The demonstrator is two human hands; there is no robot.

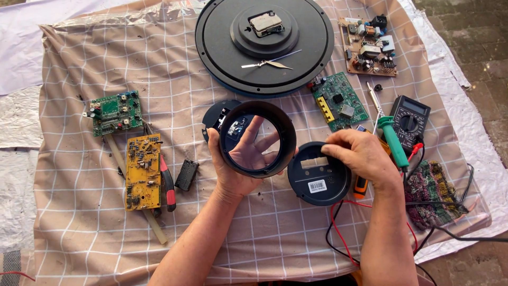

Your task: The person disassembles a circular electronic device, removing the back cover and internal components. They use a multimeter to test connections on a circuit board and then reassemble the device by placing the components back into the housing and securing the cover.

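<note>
From the head view, the left hand (241, 159) is curled around a black ring housing (257, 139), held up near the middle of the checked cloth (79, 212) with its round opening facing the camera, so its axis points up at the viewer and the fingers show through it. The right hand (362, 156) pinches the upper rim of a dark round cap (317, 182) lying flat just right of the ring. Circuit boards, a clock body (264, 45) and a multimeter (410, 119) crowd the far and side edges; bare cloth lies toward the near edge.

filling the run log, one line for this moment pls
left hand: holds black ring housing | right hand: on round black back cover | checked cloth
</note>
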